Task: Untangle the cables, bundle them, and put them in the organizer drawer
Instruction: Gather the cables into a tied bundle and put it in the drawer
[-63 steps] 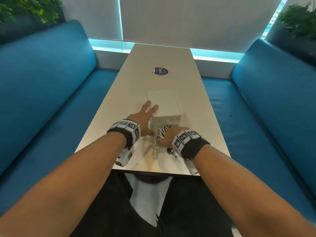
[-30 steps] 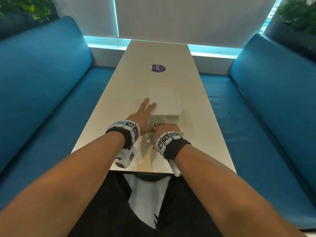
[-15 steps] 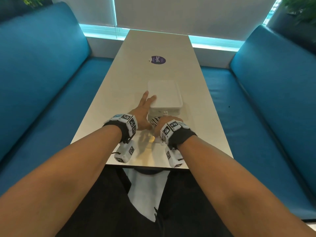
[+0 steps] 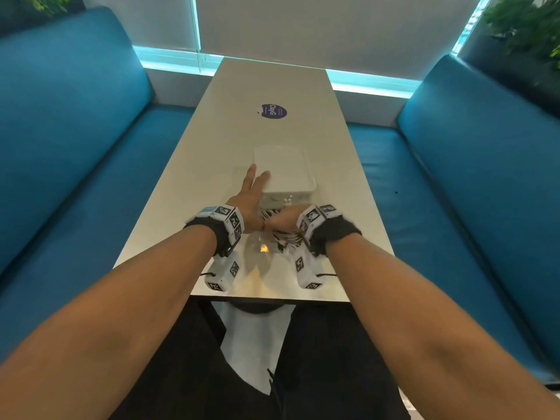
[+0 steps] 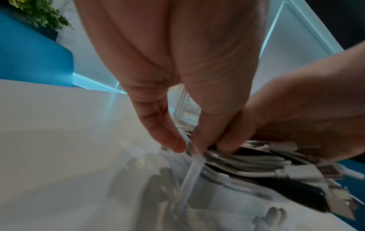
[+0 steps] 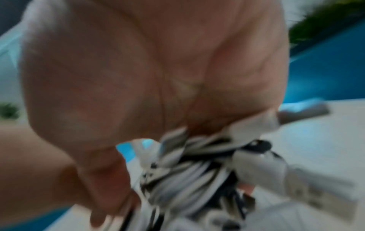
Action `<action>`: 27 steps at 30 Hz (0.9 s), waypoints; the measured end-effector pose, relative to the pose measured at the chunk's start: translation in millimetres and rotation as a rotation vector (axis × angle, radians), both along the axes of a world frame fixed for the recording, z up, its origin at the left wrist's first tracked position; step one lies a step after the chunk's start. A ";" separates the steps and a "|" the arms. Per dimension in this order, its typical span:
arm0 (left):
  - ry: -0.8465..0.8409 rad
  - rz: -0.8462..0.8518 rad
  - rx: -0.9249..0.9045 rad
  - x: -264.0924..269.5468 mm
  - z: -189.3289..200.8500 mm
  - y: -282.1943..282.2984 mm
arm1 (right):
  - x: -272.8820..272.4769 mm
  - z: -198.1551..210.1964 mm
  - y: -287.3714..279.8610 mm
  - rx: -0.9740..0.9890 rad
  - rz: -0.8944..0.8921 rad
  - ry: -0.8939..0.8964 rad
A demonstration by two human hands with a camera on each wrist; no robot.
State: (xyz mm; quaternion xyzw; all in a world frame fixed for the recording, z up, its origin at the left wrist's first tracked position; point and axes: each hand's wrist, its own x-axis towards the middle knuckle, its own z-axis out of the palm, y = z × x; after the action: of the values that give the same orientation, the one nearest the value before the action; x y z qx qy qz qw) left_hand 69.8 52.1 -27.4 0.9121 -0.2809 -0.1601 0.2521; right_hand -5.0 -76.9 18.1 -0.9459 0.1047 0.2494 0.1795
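Observation:
A white organizer box (image 4: pixel 283 168) stands mid-table. My left hand (image 4: pixel 251 201) lies against its near left corner with straight fingers on the lid. In the left wrist view two of its digits touch the rim of a clear drawer (image 5: pixel 187 179) pulled out toward me. My right hand (image 4: pixel 285 221) hovers just in front of the organizer over that drawer. It grips a coiled bundle of white and black cables (image 4: pixel 286 241), whose plugs stick out to the right (image 5: pixel 256 161). The right wrist view is blurred and shows the bundle (image 6: pixel 187 171) under the palm.
The long pale table (image 4: pixel 272 86) carries a round purple sticker (image 4: pixel 274 111) beyond the organizer. Blue benches run along the left (image 4: pixel 75 147) and the right (image 4: pixel 469 177). Potted plants (image 4: pixel 527 22) stand at the far corners.
My right hand with the cable bundle has drawn back a little from the organizer's front and turned at the wrist. The left hand has stayed on the organizer.

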 end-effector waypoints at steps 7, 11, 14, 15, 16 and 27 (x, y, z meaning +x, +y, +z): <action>-0.012 0.011 -0.002 -2.8 -2.2 -2.2 | -3.5 -16.6 3.0 -0.207 0.137 -0.165; -0.025 0.018 -0.026 -0.4 -9.8 -4.3 | 6.5 -30.4 13.7 -0.370 0.086 -0.179; -0.020 0.047 -0.038 2.5 -14.3 -5.0 | 10.5 -34.5 12.1 -0.372 0.102 -0.218; -0.016 0.055 -0.041 3.5 -15.1 -6.4 | 10.4 -32.4 9.3 -0.348 0.100 -0.220; -0.011 0.058 -0.039 4.0 -15.2 -7.4 | 10.9 -30.6 7.5 -0.303 0.089 -0.226; -0.120 0.030 0.196 8.9 8.7 -6.0 | 8.8 -18.6 -24.3 -0.169 0.009 -0.320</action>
State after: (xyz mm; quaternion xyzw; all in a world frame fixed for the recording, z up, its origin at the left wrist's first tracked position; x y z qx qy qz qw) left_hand 78.7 46.1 -18.7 0.9444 -0.2647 -0.1282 0.1468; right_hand 3.8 -101.2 -0.4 -0.9856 0.0914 0.0870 0.1125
